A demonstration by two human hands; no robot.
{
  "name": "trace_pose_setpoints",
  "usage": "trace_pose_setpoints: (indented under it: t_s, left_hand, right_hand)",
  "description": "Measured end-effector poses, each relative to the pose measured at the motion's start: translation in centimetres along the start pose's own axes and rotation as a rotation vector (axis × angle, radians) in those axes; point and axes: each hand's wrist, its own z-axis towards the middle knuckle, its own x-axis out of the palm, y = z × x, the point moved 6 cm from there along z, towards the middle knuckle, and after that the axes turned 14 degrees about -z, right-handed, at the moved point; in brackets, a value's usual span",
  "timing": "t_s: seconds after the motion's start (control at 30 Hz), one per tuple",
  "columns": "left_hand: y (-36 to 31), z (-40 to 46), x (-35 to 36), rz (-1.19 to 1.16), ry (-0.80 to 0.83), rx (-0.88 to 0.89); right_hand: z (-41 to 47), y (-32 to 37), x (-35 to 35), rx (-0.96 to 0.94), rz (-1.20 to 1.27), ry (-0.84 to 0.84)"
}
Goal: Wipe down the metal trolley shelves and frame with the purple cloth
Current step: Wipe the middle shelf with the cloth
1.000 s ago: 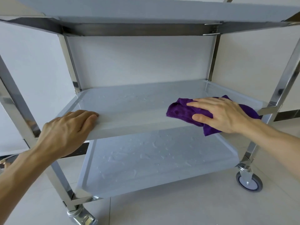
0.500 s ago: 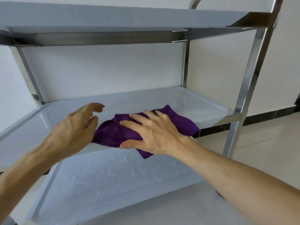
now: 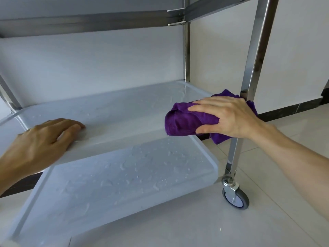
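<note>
The metal trolley's middle shelf (image 3: 114,111) runs across the view, wet with droplets. My right hand (image 3: 229,116) grips the bunched purple cloth (image 3: 183,122) at the shelf's front right corner, fingers over it and thumb under, beside the shiny front right post (image 3: 256,56). My left hand (image 3: 41,141) rests flat on the shelf's front rim at the left, fingers straight, holding nothing. The bottom shelf (image 3: 115,184) below is covered in water drops. Part of the cloth hangs off the shelf edge.
The top shelf's underside (image 3: 85,22) spans the upper view. A grey caster wheel (image 3: 235,196) stands under the front right post on the pale tiled floor (image 3: 249,220). A white wall with a dark skirting strip (image 3: 292,109) lies behind the trolley.
My right hand has slid the cloth from the shelf's middle to its front right corner. My left hand has come down from hovering onto the front rim. The view has shifted.
</note>
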Motion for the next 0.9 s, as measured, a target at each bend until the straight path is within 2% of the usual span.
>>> trace_pose_setpoints:
  t_s: [0.17,0.27,0.4,0.47,0.57,0.67,0.73,0.9]
  left_hand:
    - [1.0,0.1,0.7,0.006,0.032,-0.012]
    - [2.5,0.7,1.7,-0.001,0.122,-0.078]
    - [1.9,1.4,1.4,0.023,0.129,-0.069]
    - [-0.2,2.2,1.0,0.039,0.107,-0.056]
    - [-3.5,3.3,1.9,0.025,0.134,0.057]
    - [-4.5,4.1,3.4,-0.102,0.227,0.036]
    - [-4.5,4.5,4.2,-0.094,0.300,0.042]
    - [-4.3,4.5,4.7,-0.087,0.326,0.080]
  right_hand:
    - [0.7,4.6,-0.7,0.086,-0.004,-0.026]
    - [2.9,9.2,-0.5,0.095,0.045,0.139]
    - [5.6,12.7,0.1,0.064,0.078,0.315]
    - [6.1,12.0,0.2,0.065,0.100,0.347]
    - [6.4,9.7,0.8,0.113,0.174,0.434]
    - [6.4,6.0,1.7,0.221,0.193,0.535]
    - [6.0,3.2,2.4,0.301,0.198,0.608]
    - [6.1,-0.9,4.3,0.503,0.118,0.747]
